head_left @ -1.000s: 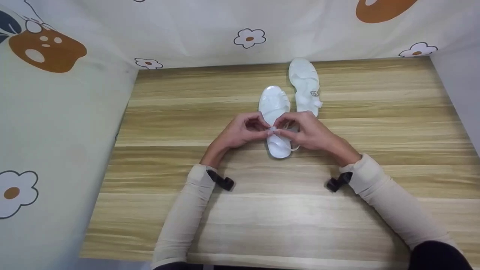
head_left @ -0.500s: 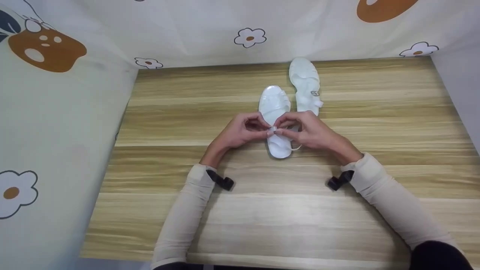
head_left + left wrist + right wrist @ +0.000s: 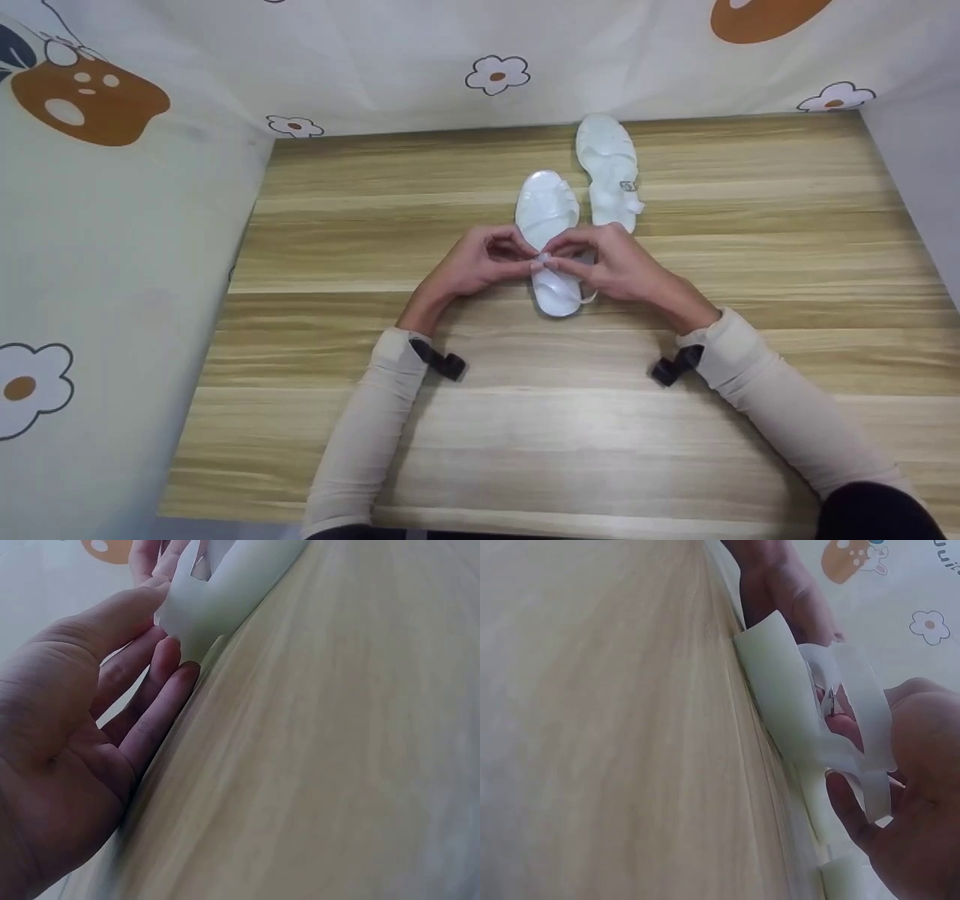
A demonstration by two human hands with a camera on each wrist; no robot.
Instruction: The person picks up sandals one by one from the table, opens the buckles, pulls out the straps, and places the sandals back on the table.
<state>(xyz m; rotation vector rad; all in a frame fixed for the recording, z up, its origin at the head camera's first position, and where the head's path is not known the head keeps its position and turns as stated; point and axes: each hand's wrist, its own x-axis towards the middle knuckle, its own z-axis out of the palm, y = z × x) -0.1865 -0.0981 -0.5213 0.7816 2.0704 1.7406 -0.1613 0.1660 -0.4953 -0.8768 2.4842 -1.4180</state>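
A white sandal (image 3: 546, 206) lies sole down on the wooden table, toe pointing away from me. Over its heel half, my left hand (image 3: 476, 262) pinches the ankle strap between thumb and fingers. From the other side my right hand (image 3: 619, 266) pinches the same strap, the fingertips of both hands meeting. In the right wrist view the pale strap (image 3: 870, 716) loops up beside the sandal's heel, with a small metal piece, perhaps a buckle pin, inside the loop. Fingers hide the fastening itself. The left wrist view shows the white heel (image 3: 199, 619) by the left fingertips.
A second white sandal (image 3: 606, 146) lies farther back and to the right, a small buckle on its side strap. Its heel end is close to the right hand. Behind the wooden table (image 3: 360, 225) stands a pale patterned cloth wall (image 3: 390, 67).
Both hands stay at the strap with only slight finger shifts. Neither sandal has visibly moved on the table.
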